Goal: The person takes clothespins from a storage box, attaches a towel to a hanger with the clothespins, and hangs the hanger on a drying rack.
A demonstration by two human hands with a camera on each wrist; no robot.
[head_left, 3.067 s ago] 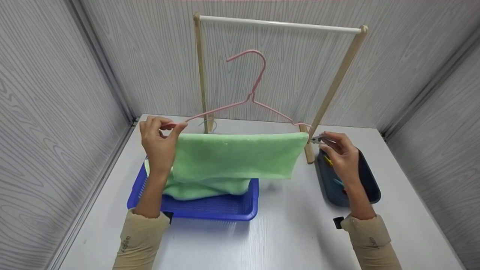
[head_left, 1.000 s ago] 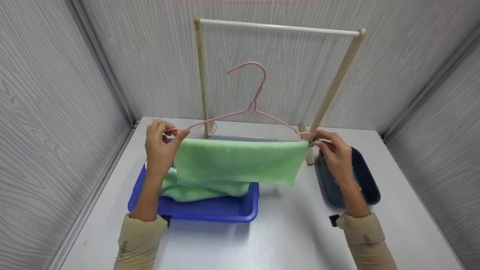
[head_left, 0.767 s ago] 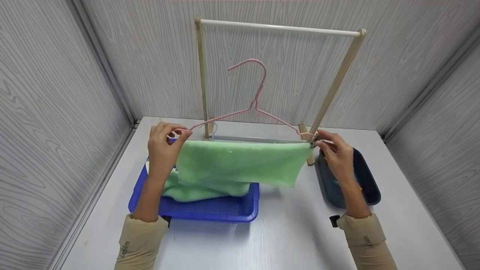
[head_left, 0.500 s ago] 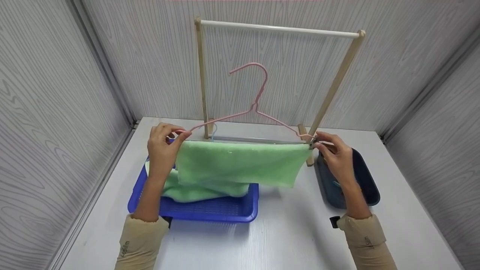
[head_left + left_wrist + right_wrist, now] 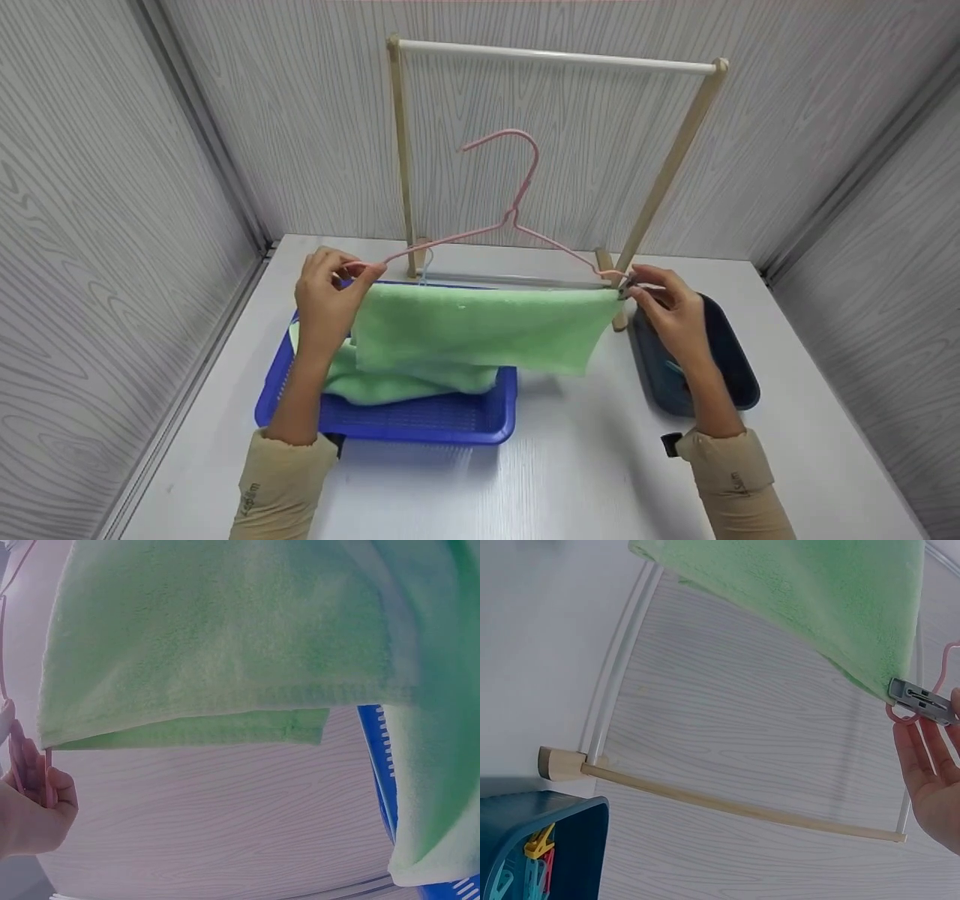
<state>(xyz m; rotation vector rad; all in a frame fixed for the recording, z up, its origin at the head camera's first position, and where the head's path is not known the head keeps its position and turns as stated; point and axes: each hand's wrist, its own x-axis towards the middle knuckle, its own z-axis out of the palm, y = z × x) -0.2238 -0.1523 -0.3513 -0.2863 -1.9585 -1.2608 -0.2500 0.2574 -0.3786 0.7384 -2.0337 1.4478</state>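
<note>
A light green towel [image 5: 480, 330] hangs folded over the lower bar of a pink clothes hanger [image 5: 517, 172]. My left hand [image 5: 326, 300] pinches the hanger's left end, beside the towel's edge; the left wrist view shows its fingers round the pink wire. At the opposite end, my right hand [image 5: 675, 311] pinches a grey clothespin [image 5: 921, 700]. The clothespin's jaws sit on the towel's top right corner, at the bend of the hanger wire. Behind and below the hanging towel, another green cloth [image 5: 420, 382] lies in a blue basket [image 5: 427, 433].
A wooden rack with a white rail [image 5: 555, 54] stands at the back. On the right is a dark blue bin [image 5: 742, 375] with several coloured clothespins, including a yellow one [image 5: 540, 841]. A pale blue hanger hook [image 5: 428, 264] shows behind the towel.
The right hand has moved left with the grey clothespin, from beside the towel onto its corner. The hanger and towel have come slightly lower. In the last half second little has moved.
</note>
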